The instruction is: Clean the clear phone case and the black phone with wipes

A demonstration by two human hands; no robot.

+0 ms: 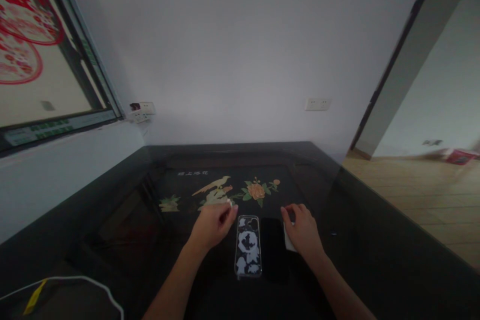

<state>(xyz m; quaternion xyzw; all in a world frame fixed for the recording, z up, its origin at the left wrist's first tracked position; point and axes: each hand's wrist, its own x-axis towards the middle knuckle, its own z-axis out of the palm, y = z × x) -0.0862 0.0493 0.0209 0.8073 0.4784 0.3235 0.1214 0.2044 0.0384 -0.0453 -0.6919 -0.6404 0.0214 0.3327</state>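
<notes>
My left hand [213,225] is closed in a pinch over the dark table, left of a clear phone case [248,256]. A tiny white piece [229,202] shows at its fingertips, too small to name. The case lies flat, with white cartoon-like shapes across it. Beside it on the right lies a black, phone-shaped slab [273,250], hard to make out against the table. My right hand [302,227] has curled fingers and rests over a flat white item [289,240], which it partly covers. Whether anything sits between those fingertips is unclear.
The glossy black table [356,265] bears a bird-and-flower inlay [256,191]. A white cable [80,277] with a yellow tag [35,297] lies at the front left. A small object [333,234] sits right of my right hand. Behind the table stands a wall with sockets [318,104].
</notes>
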